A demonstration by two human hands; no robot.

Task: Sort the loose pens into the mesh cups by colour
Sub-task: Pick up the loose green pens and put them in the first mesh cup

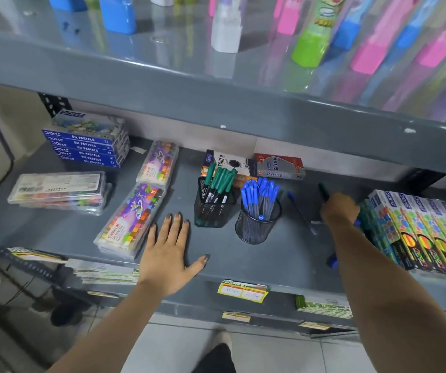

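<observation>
Your left hand rests flat on the shelf, fingers spread, holding nothing. Your right hand is closed on a green pen, whose long axis points away from you. Its square cup of green pens stands to the left, beyond the round blue-pen cup.

At the shelf's back left corner, stacked blue boxes read "DOMS OIL PASTELS 12". A clear case near the front edge reads "Camel OIL PASTELS 15". The price tag's writing is illegible.
</observation>
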